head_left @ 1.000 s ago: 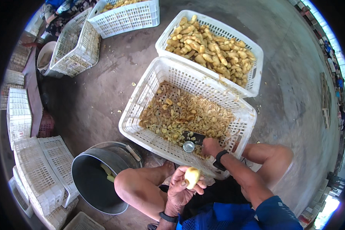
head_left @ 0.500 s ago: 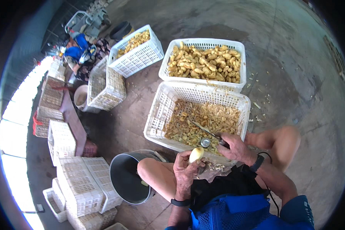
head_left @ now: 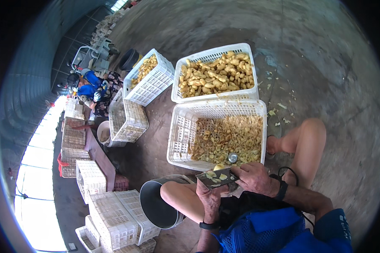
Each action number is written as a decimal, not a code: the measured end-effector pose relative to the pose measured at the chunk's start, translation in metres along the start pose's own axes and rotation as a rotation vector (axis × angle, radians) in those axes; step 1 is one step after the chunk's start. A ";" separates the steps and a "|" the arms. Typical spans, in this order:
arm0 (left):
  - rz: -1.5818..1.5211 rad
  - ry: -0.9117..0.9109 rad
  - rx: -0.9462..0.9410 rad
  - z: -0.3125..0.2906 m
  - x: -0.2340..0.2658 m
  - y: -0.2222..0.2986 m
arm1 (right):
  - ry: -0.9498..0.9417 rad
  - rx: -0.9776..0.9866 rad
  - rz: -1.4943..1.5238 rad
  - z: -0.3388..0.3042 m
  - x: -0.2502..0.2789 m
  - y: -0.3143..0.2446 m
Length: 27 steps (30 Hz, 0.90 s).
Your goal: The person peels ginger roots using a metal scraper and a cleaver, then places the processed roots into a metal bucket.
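Note:
My right hand (head_left: 255, 177) grips a broad dark-bladed knife (head_left: 217, 182), its blade turned flat above my lap with pale peel bits on it. Beneath and beside the blade, my left hand (head_left: 209, 198) is closed around a yellowish peeled vegetable (head_left: 219, 167); only its top shows past the blade, and most of the fingers are hidden. Just beyond both hands stands a white slatted crate (head_left: 173, 135) with peelings (head_left: 228, 137) spread over its bottom. A small round metal object (head_left: 232, 157) is at the crate's near side.
Behind it, another white crate (head_left: 253, 76) is heaped with knobbly yellow-brown vegetables (head_left: 217, 74). A dark-mouthed bucket (head_left: 158, 206) leans by my left knee. Stacked crates (head_left: 114, 219) line the left. A person in blue (head_left: 88, 86) sits at far left; peel scraps (head_left: 282, 106) litter the floor right.
The knife has come from over the crate to the vegetable in my left hand, its blade now flat and covering it. The view has shifted, so the surroundings sit differently.

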State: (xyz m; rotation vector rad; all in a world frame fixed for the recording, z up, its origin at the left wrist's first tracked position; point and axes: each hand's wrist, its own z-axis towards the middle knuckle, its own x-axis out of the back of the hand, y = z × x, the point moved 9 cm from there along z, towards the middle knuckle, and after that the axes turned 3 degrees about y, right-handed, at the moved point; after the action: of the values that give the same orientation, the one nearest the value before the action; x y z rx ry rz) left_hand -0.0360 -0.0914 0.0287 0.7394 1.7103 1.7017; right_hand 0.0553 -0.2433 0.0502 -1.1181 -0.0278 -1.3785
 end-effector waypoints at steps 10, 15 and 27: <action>-0.263 -0.143 -0.237 0.003 0.005 0.041 | -0.125 -0.190 -0.100 -0.015 -0.037 0.048; -0.458 -0.202 -0.081 -0.001 0.002 0.043 | -0.042 -0.204 -0.086 -0.009 -0.020 0.038; -0.495 -0.157 0.126 0.006 0.008 0.013 | 0.137 -0.163 0.194 0.005 0.013 0.000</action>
State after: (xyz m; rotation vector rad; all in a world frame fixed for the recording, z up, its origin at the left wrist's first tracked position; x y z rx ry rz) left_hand -0.0378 -0.0812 0.0411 0.4392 1.7234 1.1779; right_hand 0.0620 -0.2499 0.0611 -1.1264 0.2894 -1.2960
